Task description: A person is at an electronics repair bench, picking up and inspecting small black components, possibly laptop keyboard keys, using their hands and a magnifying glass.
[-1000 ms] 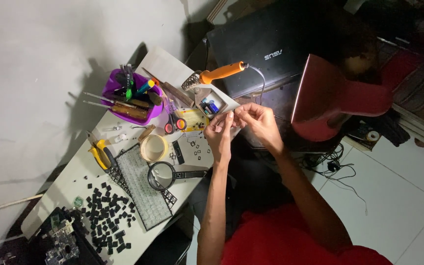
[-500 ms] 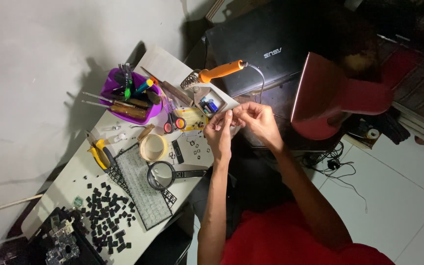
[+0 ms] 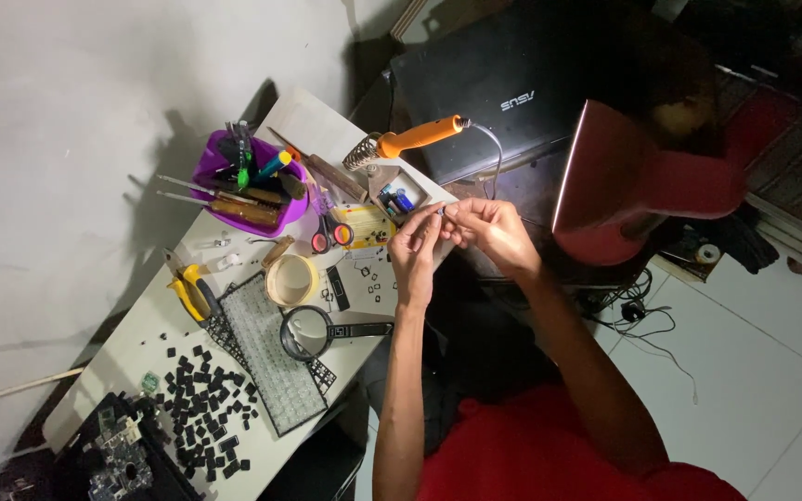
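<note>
Both hands are up over the right edge of the white tabletop [image 3: 141, 343], fingertips meeting. Left hand [image 3: 417, 252] and right hand [image 3: 489, 230] have their fingers pinched together on a tiny dark part [image 3: 442, 211] held between them. It's too small to tell what it is. It sits in the air just above the tabletop edge, right beside the small open box [image 3: 399, 192] w/ little blue bits in it.

Stuff around:
- orange-handled soldering iron [image 3: 415, 139] resting in its coil stand, just behind the box, cable running off toward the black laptop [image 3: 522, 83]
- red-handled scissors [image 3: 331, 237] lying left of the hands, on a yellow paper
- roll of tape [image 3: 291, 279] and a magnifying glass [image 3: 308, 332] near the left forearm, black handle pointing toward the arm
- stripped keyboard frame [image 3: 266, 348] lying diagonal, w/ a pile of loose black keycaps [image 3: 199, 408] scattered at its lower left
- yellow-handled pliers [image 3: 189, 286] by the top of the frame
- purple cup [image 3: 248, 181] stuffed w/ screwdrivers and pens, at the back by the wall
- circuit board [image 3: 118, 455] bottom left corner

A red lamp shade [image 3: 642, 186] sits off to the right of the hands.
</note>
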